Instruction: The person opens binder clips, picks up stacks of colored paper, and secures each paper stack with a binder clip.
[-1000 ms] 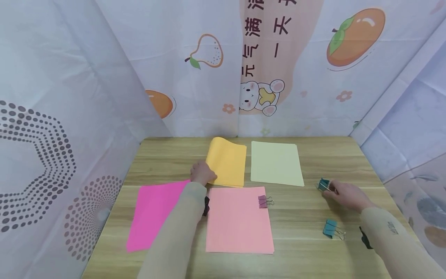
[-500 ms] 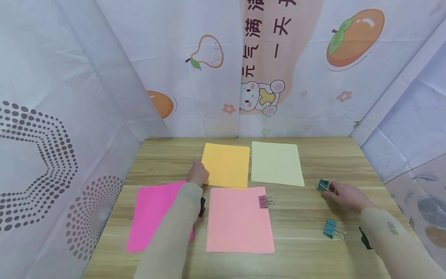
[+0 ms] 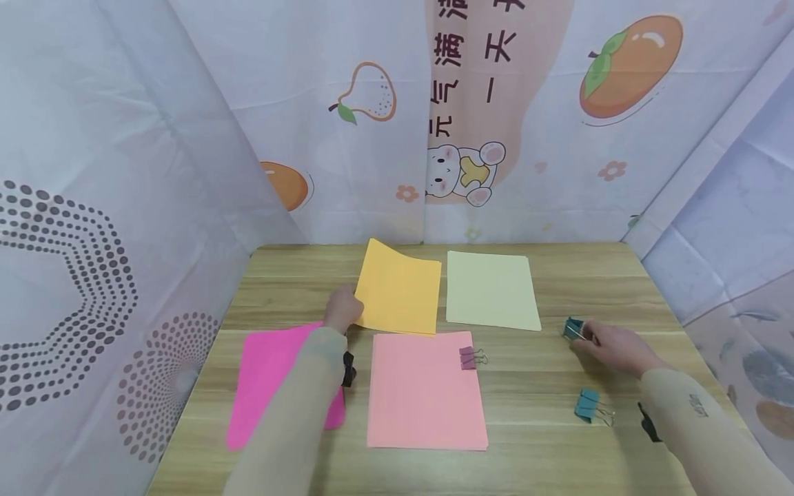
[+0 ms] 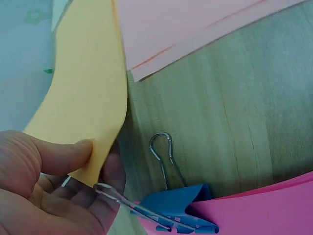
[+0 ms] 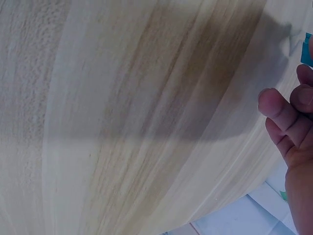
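My left hand (image 3: 343, 308) pinches the left edge of the orange-yellow paper (image 3: 400, 293), its thumb on top and the fingers beneath. In the left wrist view the paper (image 4: 88, 73) bends upward along that edge. A blue binder clip (image 4: 171, 205) grips the magenta paper (image 4: 259, 208) just beside these fingers, one wire loop near the fingertips. On the right, my right hand (image 3: 620, 346) holds a teal binder clip (image 3: 573, 328) low over the table. Only a bit of that clip (image 5: 306, 51) shows at the right wrist view's edge.
Pink paper (image 3: 428, 399) with a purple binder clip (image 3: 468, 358) on its right edge lies in the middle. Pale green paper (image 3: 493, 289) lies behind it. Another teal binder clip (image 3: 587, 406) rests near my right forearm. Magenta paper (image 3: 273, 372) is partly under my left arm.
The orange-yellow paper was curled over at its left, then lay flat, and now its left edge is raised in my left hand's pinch. That hand has shifted slightly left; the right hand stays put.
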A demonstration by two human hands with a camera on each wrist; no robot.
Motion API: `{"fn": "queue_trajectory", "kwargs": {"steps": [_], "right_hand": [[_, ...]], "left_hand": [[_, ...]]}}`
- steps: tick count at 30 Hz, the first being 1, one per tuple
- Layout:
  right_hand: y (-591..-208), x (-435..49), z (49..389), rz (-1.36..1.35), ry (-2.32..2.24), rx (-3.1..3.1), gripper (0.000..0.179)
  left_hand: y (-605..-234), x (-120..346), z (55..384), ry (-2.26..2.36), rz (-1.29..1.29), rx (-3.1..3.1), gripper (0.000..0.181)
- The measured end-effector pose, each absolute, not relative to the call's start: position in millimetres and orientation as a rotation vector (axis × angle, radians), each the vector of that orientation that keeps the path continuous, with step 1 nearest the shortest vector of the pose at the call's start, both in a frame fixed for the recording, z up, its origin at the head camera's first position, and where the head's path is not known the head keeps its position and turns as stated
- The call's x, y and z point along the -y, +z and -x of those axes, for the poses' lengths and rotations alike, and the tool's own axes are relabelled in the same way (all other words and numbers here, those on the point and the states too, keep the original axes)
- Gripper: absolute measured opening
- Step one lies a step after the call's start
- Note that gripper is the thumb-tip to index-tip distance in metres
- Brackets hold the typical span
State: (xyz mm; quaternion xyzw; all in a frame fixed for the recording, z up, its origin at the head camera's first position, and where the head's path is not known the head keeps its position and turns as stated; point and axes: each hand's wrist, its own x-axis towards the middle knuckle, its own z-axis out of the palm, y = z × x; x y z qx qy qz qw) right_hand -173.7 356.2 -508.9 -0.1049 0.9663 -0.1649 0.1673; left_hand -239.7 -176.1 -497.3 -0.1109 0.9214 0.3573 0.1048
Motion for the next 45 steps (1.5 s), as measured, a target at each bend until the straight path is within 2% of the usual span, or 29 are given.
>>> {"fn": "queue_trajectory", "kwargs": {"steps": [5, 19, 26, 36, 45], "right_hand": [[-504, -351, 175, 0.323, -0.472, -2.752, 0.036], [-492, -336, 175, 0.425, -0.471, -2.776, 0.029], [-488, -330, 176, 0.426, -0.475, -2.76, 0.032], [-482, -316, 182, 0.466, -0.471, -2.788, 0.03], [-475, -300, 188, 0.562, -0.483, -2.82, 0.026]], "left_hand": [[-495, 182, 236, 1.272, 0.315, -2.635, 0.049], [-488, 183, 228, 1.508, 0.368, -2.487, 0.041], [-486, 184, 222, 1.563, 0.377, -2.459, 0.039], [-487, 189, 222, 1.679, 0.385, -2.396, 0.044], [-484, 181, 220, 1.769, 0.274, -2.34, 0.034]]}}
